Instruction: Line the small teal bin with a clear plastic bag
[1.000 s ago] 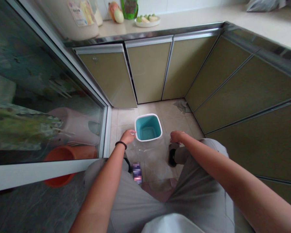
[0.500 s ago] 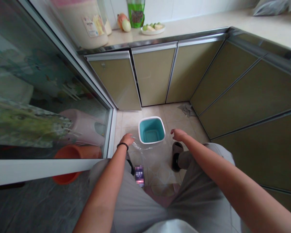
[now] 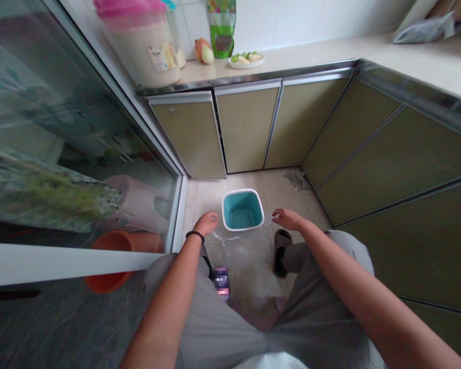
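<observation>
A teal trash bin point(image 3: 243, 223) with a white rim stands on the tiled floor between my hands, its inside bare. A clear plastic bag point(image 3: 249, 248) is stretched in front of the bin, its upper edge running from hand to hand. My left hand point(image 3: 206, 223), with a dark beaded bracelet at the wrist, pinches the bag's edge left of the bin. To the right of the bin, my right hand point(image 3: 287, 219) has its fingers closed on the other side of the bag. The bag is see-through, so its lower outline is hard to make out.
A blurred-out purple package point(image 3: 221, 282) lies by my left foot. Cabinets point(image 3: 249, 125) line the back and right. A glass sliding door point(image 3: 100, 128) is at left, near an orange bucket point(image 3: 111, 241). The counter bears a pink-lidded container point(image 3: 142, 51) and a plate of fruit point(image 3: 246, 61).
My hands have drawn slightly closer to the bin's sides, the left one moving right, with the bag between them. The view has tilted up a little.
</observation>
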`<state>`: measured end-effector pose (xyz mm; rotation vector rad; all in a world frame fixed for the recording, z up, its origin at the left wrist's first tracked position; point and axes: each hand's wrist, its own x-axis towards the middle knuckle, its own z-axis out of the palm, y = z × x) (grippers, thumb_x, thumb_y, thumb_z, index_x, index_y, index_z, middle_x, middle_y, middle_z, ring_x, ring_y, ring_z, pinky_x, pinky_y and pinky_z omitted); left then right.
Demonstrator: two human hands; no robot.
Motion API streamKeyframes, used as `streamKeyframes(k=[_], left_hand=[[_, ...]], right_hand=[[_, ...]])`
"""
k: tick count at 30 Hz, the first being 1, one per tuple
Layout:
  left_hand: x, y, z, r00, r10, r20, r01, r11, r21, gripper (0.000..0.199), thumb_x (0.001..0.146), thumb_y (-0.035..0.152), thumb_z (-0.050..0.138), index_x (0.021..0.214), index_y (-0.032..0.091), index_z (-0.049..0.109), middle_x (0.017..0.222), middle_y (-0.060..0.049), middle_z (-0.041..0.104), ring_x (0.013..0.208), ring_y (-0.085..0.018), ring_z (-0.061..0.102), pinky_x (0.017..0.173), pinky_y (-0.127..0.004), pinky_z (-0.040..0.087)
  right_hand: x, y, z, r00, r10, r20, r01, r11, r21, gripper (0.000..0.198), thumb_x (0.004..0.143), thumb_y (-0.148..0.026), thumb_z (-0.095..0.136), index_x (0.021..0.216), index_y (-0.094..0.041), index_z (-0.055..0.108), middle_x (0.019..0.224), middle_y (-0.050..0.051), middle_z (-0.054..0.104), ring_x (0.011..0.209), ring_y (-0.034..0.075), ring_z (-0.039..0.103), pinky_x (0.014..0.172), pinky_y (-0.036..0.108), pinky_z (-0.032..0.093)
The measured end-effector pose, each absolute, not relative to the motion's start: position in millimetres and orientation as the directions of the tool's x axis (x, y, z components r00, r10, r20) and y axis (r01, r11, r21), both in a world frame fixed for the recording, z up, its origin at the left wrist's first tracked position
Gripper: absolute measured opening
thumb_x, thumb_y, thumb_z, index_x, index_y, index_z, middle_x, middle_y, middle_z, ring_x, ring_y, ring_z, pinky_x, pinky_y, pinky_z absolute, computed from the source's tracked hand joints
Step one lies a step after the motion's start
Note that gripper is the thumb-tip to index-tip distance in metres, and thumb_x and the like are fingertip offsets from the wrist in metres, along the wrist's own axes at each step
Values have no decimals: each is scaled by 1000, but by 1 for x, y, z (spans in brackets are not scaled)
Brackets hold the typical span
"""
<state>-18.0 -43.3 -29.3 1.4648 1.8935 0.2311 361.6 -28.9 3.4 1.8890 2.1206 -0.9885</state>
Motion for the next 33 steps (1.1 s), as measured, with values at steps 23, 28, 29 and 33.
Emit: streamKeyframes(k=[23,28,29,33], left_hand=[[17,-78,48,133,980,-148,590,42,806,48,93,59,54,66,23,38,62,4,41,62,-12,41,60,-24,33],[13,-81,99,150,987,-55,362,-3,932,61,91,75,54,65,23,34,63,4,34,62,-13,36,60,-27,32],[12,-87,116,223,974,-34,284,-31,958,63,91,79,52,66,23,35,63,3,37,62,-13,37,61,-28,33],[19,-102,189,535,833,138,-82,-112,990,76,79,98,42,65,24,33,60,2,37,58,-14,34,60,-32,34]], right_hand=[[354,-72,43,-286,935,-211,748,80,-658,39,95,-55,47,73,-24,53,65,1,57,64,18,51,64,31,36],[349,-70,86,-266,958,-106,453,28,-891,60,94,-76,45,63,-25,36,60,-2,37,60,15,35,59,30,30],[348,-74,102,-292,954,-61,337,43,-940,63,94,-79,40,63,-25,32,60,-3,32,59,15,31,58,30,29],[338,-88,174,-417,876,242,-107,217,-970,71,91,-92,18,64,-27,21,59,-3,22,56,15,22,55,32,25]])
